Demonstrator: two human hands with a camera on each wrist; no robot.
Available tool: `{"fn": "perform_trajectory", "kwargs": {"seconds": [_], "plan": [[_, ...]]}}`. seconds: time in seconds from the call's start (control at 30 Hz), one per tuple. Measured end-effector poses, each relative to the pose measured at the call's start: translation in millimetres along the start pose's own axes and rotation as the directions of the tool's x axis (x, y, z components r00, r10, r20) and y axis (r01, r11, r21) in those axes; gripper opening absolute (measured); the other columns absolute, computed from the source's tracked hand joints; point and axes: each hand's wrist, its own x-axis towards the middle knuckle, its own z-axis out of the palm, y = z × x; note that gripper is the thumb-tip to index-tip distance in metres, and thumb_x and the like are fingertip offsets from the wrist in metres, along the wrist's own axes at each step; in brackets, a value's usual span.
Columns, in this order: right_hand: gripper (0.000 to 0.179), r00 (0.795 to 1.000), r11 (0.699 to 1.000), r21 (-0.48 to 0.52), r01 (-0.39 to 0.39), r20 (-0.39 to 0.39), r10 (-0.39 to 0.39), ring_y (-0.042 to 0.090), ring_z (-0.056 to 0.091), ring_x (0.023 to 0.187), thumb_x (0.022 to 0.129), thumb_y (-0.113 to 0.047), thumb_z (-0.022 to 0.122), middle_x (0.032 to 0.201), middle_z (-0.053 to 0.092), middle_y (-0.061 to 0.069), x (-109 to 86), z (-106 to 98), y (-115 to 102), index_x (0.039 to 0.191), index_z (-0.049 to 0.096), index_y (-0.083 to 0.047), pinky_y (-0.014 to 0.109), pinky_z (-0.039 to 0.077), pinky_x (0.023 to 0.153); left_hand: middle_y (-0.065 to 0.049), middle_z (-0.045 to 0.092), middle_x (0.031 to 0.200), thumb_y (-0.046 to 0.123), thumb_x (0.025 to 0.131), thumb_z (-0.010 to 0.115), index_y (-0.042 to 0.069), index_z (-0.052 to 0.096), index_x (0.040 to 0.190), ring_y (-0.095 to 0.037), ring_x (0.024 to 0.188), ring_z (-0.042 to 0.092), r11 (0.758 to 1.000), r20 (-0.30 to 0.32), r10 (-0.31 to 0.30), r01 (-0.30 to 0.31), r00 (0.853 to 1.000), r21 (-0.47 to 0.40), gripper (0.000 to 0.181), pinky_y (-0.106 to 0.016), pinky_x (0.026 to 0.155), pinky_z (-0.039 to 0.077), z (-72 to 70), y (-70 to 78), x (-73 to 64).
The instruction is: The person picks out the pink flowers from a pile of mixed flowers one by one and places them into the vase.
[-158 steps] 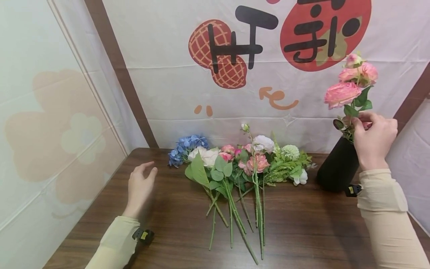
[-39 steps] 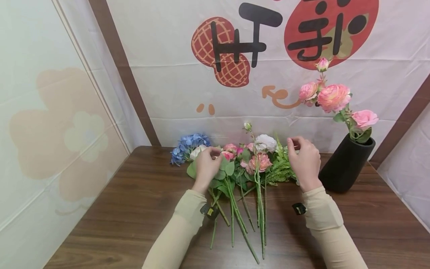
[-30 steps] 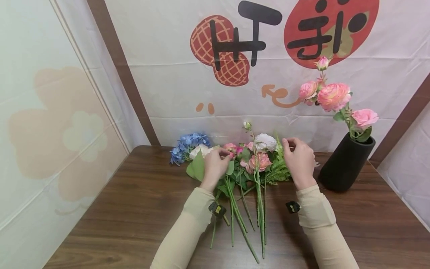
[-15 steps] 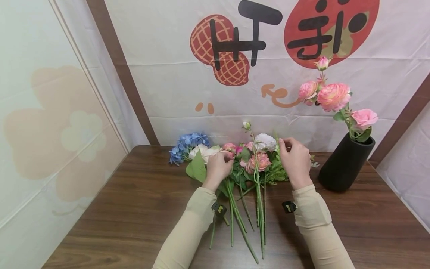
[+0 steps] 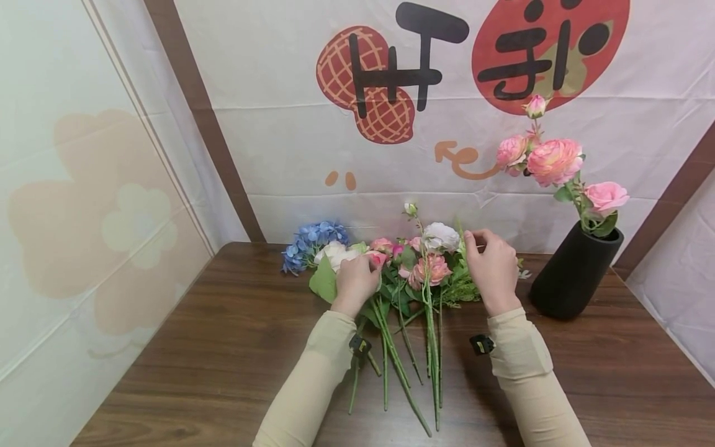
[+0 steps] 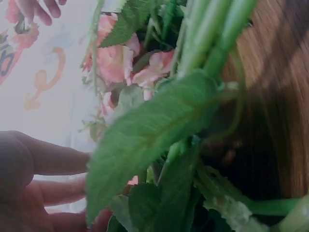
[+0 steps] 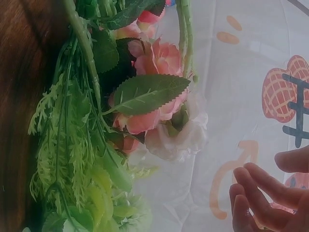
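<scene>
My left hand [image 5: 356, 282] hovers over the left part of a row of artificial flowers, its fingertips right at a pink rose [image 5: 377, 259]. In the left wrist view, its extended fingers [image 6: 60, 191] pass partly behind a large green leaf [image 6: 149, 128]. My right hand [image 5: 493, 267] is beside a white bloom [image 5: 441, 237] and above green fern sprigs [image 5: 465, 285]. Its loosely bent fingers hold nothing in the right wrist view, where thumb and fingertips stand apart. Coral-pink flowers [image 5: 429, 272] lie between the hands, with long green stems [image 5: 432, 360] pointing toward me.
A black vase [image 5: 575, 273] stands at the right with pink flowers [image 5: 555, 161] and a pink rose [image 5: 606, 197] in it. Blue hydrangea [image 5: 313, 243] and a cream flower [image 5: 334, 254] lie at the left end of the row. A printed cloth [image 5: 268, 155] hangs behind the wooden table [image 5: 212, 360].
My right hand has left the vase's flowers, which now lean leftward, and moved to the flower row. My left hand has come rightward over the flowers; lately it shifted slightly left.
</scene>
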Motion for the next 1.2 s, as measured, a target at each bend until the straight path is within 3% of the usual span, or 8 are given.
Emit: {"fn": "perform_trajectory", "kwargs": {"seconds": [0.1, 0.2, 0.3, 0.43, 0.77, 1.0, 1.1, 1.2], "plan": [[0.034, 1.0, 1.0, 0.005, 0.002, -0.002, -0.002, 0.032, 0.065, 0.08, 0.096, -0.036, 0.052, 0.09, 0.072, 0.013, 0.0, 0, 0, 0.102, 0.07, -0.007, 0.049, 0.048, 0.066, -0.009, 0.071, 0.09, 0.03, 0.091, 0.061, 0.015, 0.067, 0.07, -0.038, 0.096, 0.058, 0.999, -0.002, -0.004, 0.004, 1.0, 0.054, 0.027, -0.049, 0.082, 0.046, 1.7, 0.5, -0.5], [0.035, 1.0, 1.0, 0.008, -0.002, 0.0, 0.002, 0.032, 0.065, 0.079, 0.096, -0.036, 0.052, 0.09, 0.071, 0.013, -0.2, 0, 0, 0.102, 0.07, -0.008, 0.049, 0.048, 0.066, -0.012, 0.07, 0.091, 0.03, 0.089, 0.063, 0.012, 0.065, 0.07, -0.037, 0.095, 0.056, 0.994, 0.006, -0.014, 0.013, 1.0, 0.112, 0.026, -0.047, 0.082, 0.046, 4.0, 1.9, -1.1], [0.035, 1.0, 1.0, 0.007, -0.006, 0.003, 0.006, 0.032, 0.065, 0.079, 0.096, -0.037, 0.051, 0.09, 0.071, 0.013, -0.6, 1, 1, 0.102, 0.07, -0.008, 0.049, 0.048, 0.066, -0.012, 0.068, 0.094, 0.031, 0.084, 0.068, 0.01, 0.067, 0.082, -0.033, 0.097, 0.054, 0.984, 0.022, -0.03, 0.026, 0.999, 0.174, 0.021, -0.045, 0.084, 0.044, 7.4, 2.6, -1.6], [0.036, 1.0, 1.0, 0.0, -0.004, 0.005, 0.004, 0.032, 0.065, 0.079, 0.096, -0.038, 0.051, 0.09, 0.071, 0.013, -1.1, 1, 0, 0.102, 0.07, -0.008, 0.048, 0.048, 0.065, -0.011, 0.065, 0.098, 0.034, 0.079, 0.073, 0.009, 0.068, 0.093, -0.031, 0.101, 0.05, 0.974, 0.04, -0.056, 0.046, 0.998, 0.224, 0.028, -0.044, 0.088, 0.041, 10.8, 2.6, -1.8], [0.035, 1.0, 1.0, -0.005, -0.002, 0.007, 0.002, 0.031, 0.065, 0.078, 0.096, -0.037, 0.052, 0.09, 0.071, 0.012, -1.2, 1, 1, 0.102, 0.07, -0.008, 0.048, 0.048, 0.063, -0.009, 0.065, 0.104, 0.047, 0.076, 0.075, 0.012, 0.07, 0.097, -0.031, 0.107, 0.049, 0.96, 0.075, -0.069, 0.045, 0.995, 0.278, 0.041, -0.048, 0.094, 0.037, 16.4, 0.0, -0.7], [0.036, 1.0, 1.0, 0.001, -0.006, 0.018, 0.006, 0.032, 0.065, 0.079, 0.096, -0.038, 0.051, 0.091, 0.071, 0.013, -1.3, 0, 1, 0.103, 0.07, -0.008, 0.048, 0.048, 0.065, -0.008, 0.066, 0.107, 0.042, 0.074, 0.076, 0.013, 0.066, 0.081, -0.034, 0.116, 0.048, 0.974, 0.141, -0.121, 0.091, 0.983, 0.205, 0.032, -0.058, 0.109, 0.022, 13.8, -2.5, 4.7], [0.035, 1.0, 1.0, 0.001, -0.007, 0.019, 0.007, 0.031, 0.065, 0.079, 0.096, -0.037, 0.052, 0.09, 0.071, 0.013, -1.0, -1, 0, 0.103, 0.07, -0.008, 0.048, 0.048, 0.065, -0.008, 0.066, 0.104, 0.038, 0.075, 0.075, 0.013, 0.062, 0.073, -0.034, 0.113, 0.049, 0.981, 0.149, -0.143, 0.12, 0.978, 0.155, 0.028, -0.057, 0.107, 0.025, 13.0, -4.0, 6.4], [0.035, 1.0, 1.0, 0.003, -0.005, 0.019, 0.005, 0.031, 0.065, 0.079, 0.096, -0.037, 0.052, 0.09, 0.071, 0.013, -0.7, 0, 1, 0.102, 0.07, -0.008, 0.048, 0.048, 0.065, -0.009, 0.065, 0.106, 0.037, 0.075, 0.074, 0.012, 0.061, 0.076, -0.034, 0.111, 0.05, 0.983, 0.146, -0.162, 0.147, 0.976, 0.106, 0.028, -0.055, 0.103, 0.03, 13.4, -5.3, 7.1]]}}
